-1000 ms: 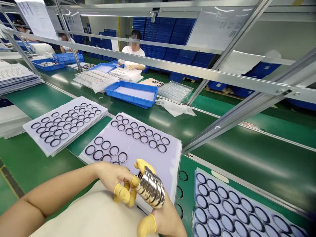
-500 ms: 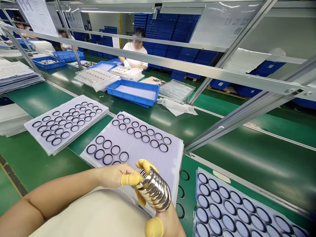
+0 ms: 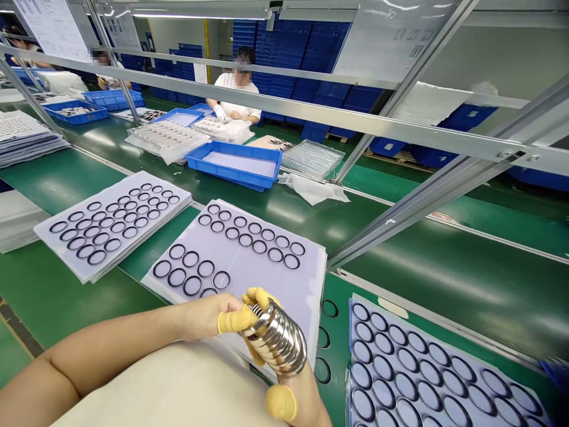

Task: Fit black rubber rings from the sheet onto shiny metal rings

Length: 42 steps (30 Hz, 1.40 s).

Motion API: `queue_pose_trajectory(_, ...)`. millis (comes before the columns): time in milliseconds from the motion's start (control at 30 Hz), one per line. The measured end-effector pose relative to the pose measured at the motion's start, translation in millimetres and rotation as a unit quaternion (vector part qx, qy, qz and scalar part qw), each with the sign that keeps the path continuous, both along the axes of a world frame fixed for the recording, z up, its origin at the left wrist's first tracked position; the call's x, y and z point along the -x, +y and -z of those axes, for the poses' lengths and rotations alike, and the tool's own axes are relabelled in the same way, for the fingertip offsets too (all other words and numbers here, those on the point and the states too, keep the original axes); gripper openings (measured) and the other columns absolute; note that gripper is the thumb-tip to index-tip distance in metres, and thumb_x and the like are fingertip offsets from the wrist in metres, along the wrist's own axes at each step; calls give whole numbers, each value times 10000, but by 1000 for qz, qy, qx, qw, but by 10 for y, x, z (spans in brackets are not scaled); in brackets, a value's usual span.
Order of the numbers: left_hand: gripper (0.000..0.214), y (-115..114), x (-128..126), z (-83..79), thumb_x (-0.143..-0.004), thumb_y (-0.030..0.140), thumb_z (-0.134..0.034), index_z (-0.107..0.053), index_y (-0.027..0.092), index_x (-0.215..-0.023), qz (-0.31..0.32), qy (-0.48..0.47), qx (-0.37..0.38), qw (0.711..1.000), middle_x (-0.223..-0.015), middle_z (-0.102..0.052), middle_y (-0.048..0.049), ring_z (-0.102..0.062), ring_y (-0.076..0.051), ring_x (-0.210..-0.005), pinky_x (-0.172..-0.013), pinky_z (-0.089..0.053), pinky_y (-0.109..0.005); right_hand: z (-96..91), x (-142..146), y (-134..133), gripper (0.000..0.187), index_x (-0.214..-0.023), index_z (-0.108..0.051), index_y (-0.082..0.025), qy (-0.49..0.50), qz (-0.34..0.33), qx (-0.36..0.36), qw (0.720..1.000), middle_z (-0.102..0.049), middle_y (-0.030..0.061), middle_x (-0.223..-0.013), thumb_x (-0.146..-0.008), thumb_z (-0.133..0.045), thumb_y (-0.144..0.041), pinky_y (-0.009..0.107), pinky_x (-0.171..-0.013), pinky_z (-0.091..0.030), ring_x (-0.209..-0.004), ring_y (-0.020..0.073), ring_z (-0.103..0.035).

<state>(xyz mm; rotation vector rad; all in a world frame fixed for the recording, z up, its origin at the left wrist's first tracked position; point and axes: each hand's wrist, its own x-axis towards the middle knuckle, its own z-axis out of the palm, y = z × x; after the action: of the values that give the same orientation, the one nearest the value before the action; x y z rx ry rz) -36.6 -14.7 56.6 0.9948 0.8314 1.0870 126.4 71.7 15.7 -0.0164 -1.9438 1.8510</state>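
Observation:
A stack of several shiny metal rings sits between my hands, low in the head view. My left hand, with yellow finger covers, is closed on the upper left end of the stack. My right hand is at the lower right end and supports the rings; its covered thumb stands apart, and its other fingers are largely hidden by them. Just beyond, a pale sheet carries dark-edged rings in two groups, part of the near group covered by my left hand.
Another stack of ring-covered sheets lies left, and a ring-filled sheet lies right. Several loose rings rest on the green table between. A metal frame post slants up at right. Beyond are a blue tray and a seated co-worker.
The view has shifted slightly, moving the background a little left. Both hands keep their hold on the ring stack, with hardly any change in position.

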Motion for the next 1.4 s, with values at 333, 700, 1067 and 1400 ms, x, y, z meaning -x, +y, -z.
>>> queue_pose_trajectory(333,581,60,-23,-109,-690,679,-625,-713,122,-827,-42,119,108,986,-820,-699,-60,-625,-229,-878,-903,-464,-357,30,38,-97,885,-1407,-314,-283,5,96,-12,995,-419,120,-1362,-687,-639,-680,508,-1053,-385,-1254,349,-456)
queue_pose_trajectory(700,439,13,-33,-66,-729,558,-676,-720,177,-942,-8,124,22,992,-986,-661,-47,-568,-228,-970,-904,-447,-336,-5,-20,-80,796,-1407,-371,-296,49,51,81,994,-518,105,-1348,-733,-647,-618,440,-975,-469,-1156,310,-558)
queue_pose_trajectory(1067,375,-39,-105,-51,-674,469,-765,-736,171,-900,-23,52,36,998,-831,-643,-37,-569,-181,-822,-864,-461,-323,37,-59,-64,634,-1308,-511,-283,65,38,121,990,-577,89,-1299,-784,-567,-636,464,-994,-443,-1197,310,-530)
queue_pose_trajectory(1400,439,15,-49,-12,-838,538,-563,-682,126,-743,-88,90,-29,992,-789,-650,-65,-590,-174,-792,-799,-480,-313,-37,-79,-81,647,-1284,-532,-259,22,24,108,994,-527,123,-1347,-742,-652,-590,488,-1034,-405,-1269,317,-470)
